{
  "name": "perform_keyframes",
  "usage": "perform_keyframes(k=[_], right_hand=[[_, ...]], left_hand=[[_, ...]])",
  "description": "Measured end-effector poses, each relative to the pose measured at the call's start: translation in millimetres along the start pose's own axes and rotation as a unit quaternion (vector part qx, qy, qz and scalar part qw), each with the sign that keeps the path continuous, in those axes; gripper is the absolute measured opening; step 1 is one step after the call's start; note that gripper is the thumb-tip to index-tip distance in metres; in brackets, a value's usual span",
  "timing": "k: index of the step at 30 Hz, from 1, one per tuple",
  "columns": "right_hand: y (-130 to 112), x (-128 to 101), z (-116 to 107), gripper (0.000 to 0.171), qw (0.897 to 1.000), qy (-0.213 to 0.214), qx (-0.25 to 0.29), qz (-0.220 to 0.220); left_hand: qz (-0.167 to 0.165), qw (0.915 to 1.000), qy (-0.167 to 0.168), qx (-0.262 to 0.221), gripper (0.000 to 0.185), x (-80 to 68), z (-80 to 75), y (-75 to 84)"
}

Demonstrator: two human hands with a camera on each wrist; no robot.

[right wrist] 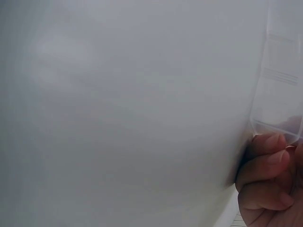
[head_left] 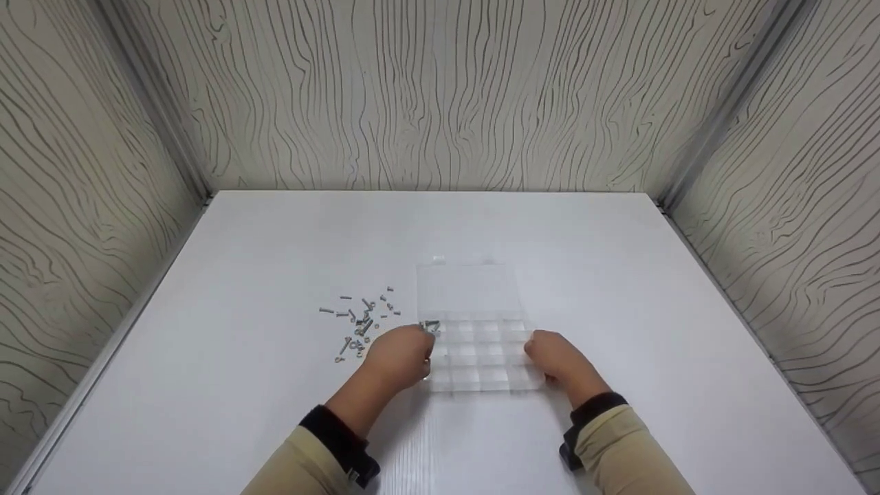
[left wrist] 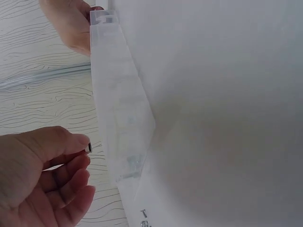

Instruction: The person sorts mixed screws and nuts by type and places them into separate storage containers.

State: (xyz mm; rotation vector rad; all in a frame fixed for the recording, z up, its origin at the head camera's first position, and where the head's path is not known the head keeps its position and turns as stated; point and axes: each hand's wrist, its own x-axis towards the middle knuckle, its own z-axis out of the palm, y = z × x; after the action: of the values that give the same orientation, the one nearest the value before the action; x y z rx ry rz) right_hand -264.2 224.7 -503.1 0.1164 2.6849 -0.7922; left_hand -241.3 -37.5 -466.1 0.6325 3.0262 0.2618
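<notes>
Both hands sit at the near half of a clear plastic organizer box point(head_left: 480, 354) that lies open on the white table point(head_left: 619, 275), its lid point(head_left: 469, 290) folded flat away from the person. Only the head view takes in the whole layout: the box's grid of compartments, the loose pile of screws point(head_left: 361, 320) on the table just left of the box, and a few screws already in the box's far-left compartment point(head_left: 432, 326). The left wrist view adds what the head view hides: the left hand point(left wrist: 40, 177) has its fingers curled, and the thumb and forefinger pinch a small dark piece point(left wrist: 88, 148), too small to identify, just beside the box's left wall point(left wrist: 120, 118); the same view shows a screw lying on the table at the near corner of the box. From the head camera this hand point(head_left: 400, 357) simply appears to rest against the box's left edge. The right hand point(head_left: 560, 357) is at the box's right edge, and the right wrist view shows its fingers point(right wrist: 265, 163) curled against the clear corner of the box point(right wrist: 279, 109), touching it; whether they actually grip the wall cannot be told. No brand, label or writing is readable on the box or the table.
</notes>
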Motion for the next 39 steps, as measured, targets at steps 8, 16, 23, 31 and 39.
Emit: perform_keyframes(k=[8, 16, 23, 31, 39], right_hand=[[1.2, 1.2, 1.1, 0.019, 1.000, -0.001, -0.006, -0.006], [1.6, 2.3, 3.3, 0.023, 1.000, -0.003, -0.010, 0.000], [1.3, 3.8, 5.1, 0.025, 1.000, -0.006, 0.001, 0.012], [1.7, 5.6, 4.9, 0.024, 1.000, -0.009, -0.003, 0.020], [2.5, 5.9, 1.7, 0.021, 1.000, -0.004, -0.015, 0.007]], left_hand=[[0.006, 0.9992, -0.030, 0.027, 0.011, 2.4, 5.0, 5.3], [0.009, 0.9989, -0.038, 0.026, 0.015, 2.9, 7.8, 4.2], [0.014, 0.9998, -0.016, 0.005, 0.017, 2.0, 0.5, -4.4], [-0.056, 0.9970, -0.006, -0.053, 0.006, 4.7, -15.3, -28.7], [-0.143, 0.9876, -0.043, -0.049, 0.018, 0.4, -16.8, -50.5]])
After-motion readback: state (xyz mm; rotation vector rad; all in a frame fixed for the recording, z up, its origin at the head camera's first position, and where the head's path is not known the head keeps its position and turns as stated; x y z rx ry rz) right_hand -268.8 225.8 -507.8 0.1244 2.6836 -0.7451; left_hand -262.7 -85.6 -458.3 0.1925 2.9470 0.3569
